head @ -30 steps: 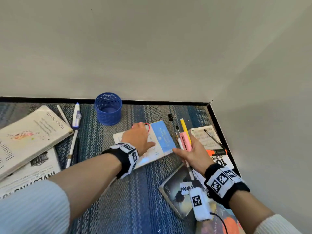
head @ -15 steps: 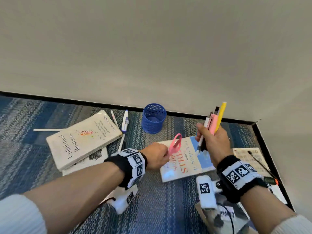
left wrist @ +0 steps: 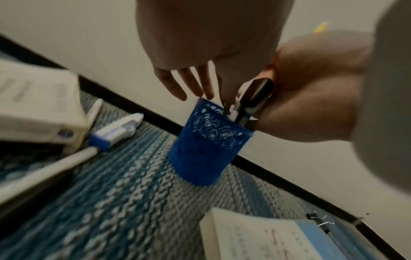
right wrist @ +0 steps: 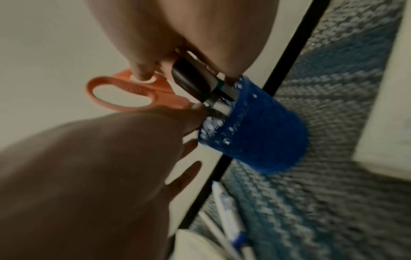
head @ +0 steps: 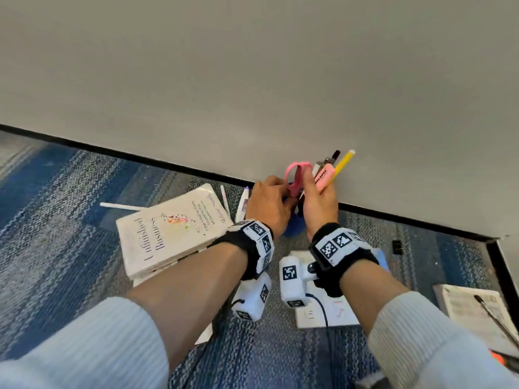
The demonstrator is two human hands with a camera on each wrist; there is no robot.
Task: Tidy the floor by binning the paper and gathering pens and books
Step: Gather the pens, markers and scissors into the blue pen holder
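Observation:
My right hand [head: 320, 203] grips a bundle of pens [head: 327, 174]: a pink highlighter, a yellow pen and dark ones. Their lower ends reach into the mouth of the blue mesh pen cup [left wrist: 209, 140], which stands on the carpet by the wall. My left hand [head: 266, 203] pinches pink scissors [head: 295, 178] just below the handles, right beside the pens over the cup [right wrist: 255, 137]; its other fingers point straight toward the rim. A white book [head: 171, 231] lies on another one to the left. A second book [head: 325, 313] lies under my right wrist.
A blue-and-white pen [head: 243, 203] and white pens [head: 120, 206] lie on the carpet left of the cup. A black binder clip [head: 397, 247] sits to the right. At the far right, a black pen lies on a printed pad [head: 471, 307]. The wall stands close behind.
Both hands rose from the floor, the right with the pens and the left with the scissors, and moved together to the blue cup. The pen ends now sit in its mouth.

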